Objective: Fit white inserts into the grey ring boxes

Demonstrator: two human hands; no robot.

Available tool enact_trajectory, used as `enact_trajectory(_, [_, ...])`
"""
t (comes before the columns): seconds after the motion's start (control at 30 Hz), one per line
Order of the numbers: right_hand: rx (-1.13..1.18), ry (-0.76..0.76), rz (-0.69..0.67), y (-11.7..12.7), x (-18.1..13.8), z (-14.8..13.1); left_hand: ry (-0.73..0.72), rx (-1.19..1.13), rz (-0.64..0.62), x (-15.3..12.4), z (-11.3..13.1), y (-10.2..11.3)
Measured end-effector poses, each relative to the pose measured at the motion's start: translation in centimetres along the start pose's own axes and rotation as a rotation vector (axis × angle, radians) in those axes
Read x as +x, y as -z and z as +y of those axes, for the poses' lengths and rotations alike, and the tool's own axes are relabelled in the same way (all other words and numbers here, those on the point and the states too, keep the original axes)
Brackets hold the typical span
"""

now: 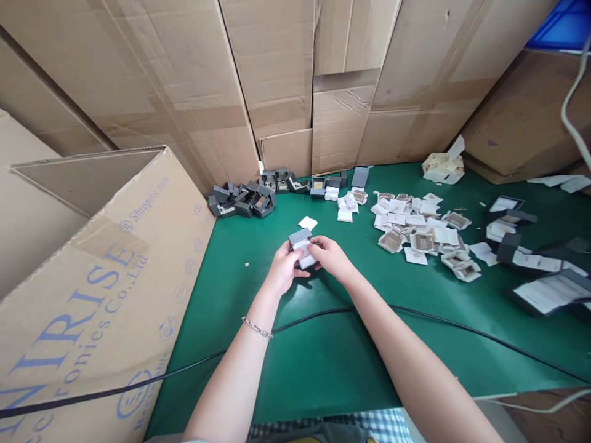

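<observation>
Near the middle of the green table, both hands hold a small hinged grey box point(301, 236) with its lid raised and a white insert showing inside. My left hand point(283, 266) grips the box's left side, thumb over the white part. From the right, my right hand point(329, 256) closes on the other side, its fingers at the insert and edge. The undersides of the box are hidden by the fingers. Just beyond it lies a white paper scrap point(308, 223).
Open dark boxes point(249, 200) cluster at the back left. White papers and moulded inserts point(415, 224) are heaped to the right, with more dark boxes point(554, 283) farther right. A black cable point(443, 319) crosses the green table point(323, 363). A large carton point(115, 277) stands left; tissues point(443, 167) sit behind.
</observation>
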State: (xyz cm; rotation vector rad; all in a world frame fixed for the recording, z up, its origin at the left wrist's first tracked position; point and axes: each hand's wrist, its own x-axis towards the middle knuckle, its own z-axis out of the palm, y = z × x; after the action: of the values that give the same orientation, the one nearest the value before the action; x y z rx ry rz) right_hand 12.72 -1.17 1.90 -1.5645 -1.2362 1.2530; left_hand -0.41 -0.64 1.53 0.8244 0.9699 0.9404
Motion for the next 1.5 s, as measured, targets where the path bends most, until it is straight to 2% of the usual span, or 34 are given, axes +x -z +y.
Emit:
enact_trajectory(0.3, [-0.111,-0.031,0.067,0.0,-0.5,-0.7,0.046,-0.039,0.025,0.0,-0.1,-0.5])
enact_trajectory(0.4, [-0.057,-0.027,0.087,-0.1,-0.7,-1.0,0.030,-0.066,0.030,-0.1,-0.1,-0.6])
enact_trajectory(0.5, [0.066,-0.055,0.030,-0.3,-0.6,-0.9,0.010,-0.097,0.035,0.0,-0.2,-0.6])
enact_trajectory(0.63, [0.013,-0.065,0.056,-0.8,-0.7,-0.7,-0.040,-0.108,0.130,0.3,-0.5,-0.4])
enact_trajectory(0.77, [-0.003,-0.034,0.009,-1.5,-0.9,-0.7,-0.099,0.139,0.229,0.6,-0.2,0.3])
enact_trajectory(0.83, [0.024,-0.046,0.009,-1.6,-0.8,-0.7,-0.231,0.370,0.314,0.4,0.4,0.9])
enact_trajectory(0.9, [0.044,-0.079,-0.008,-1.7,-0.8,-0.8,-0.440,0.575,0.401,0.2,1.1,1.3])
enact_trajectory(0.97, [0.082,-0.132,-0.070,-1.6,-0.9,-0.9,-0.524,0.693,0.410,-0.1,1.5,1.5])
enact_trajectory(1.1, [0.236,-0.167,-0.211,-1.6,-1.5,-1.3,-0.486,0.768,0.367,-0.3,1.5,1.5])
enact_trajectory(1.23, [0.327,-0.182,-0.260,-2.0,-2.0,-1.7,-0.443,0.753,0.335,0.0,1.0,1.7])
enact_trajectory(1.4, [0.228,-0.176,-0.215,-2.2,-1.8,-1.1,-0.414,0.739,0.348,0.3,0.8,1.7])
enact_trajectory(1.5, [-0.009,-0.051,-0.085,-1.7,-1.6,-1.1,-0.417,0.665,0.314,0.4,0.7,1.6])
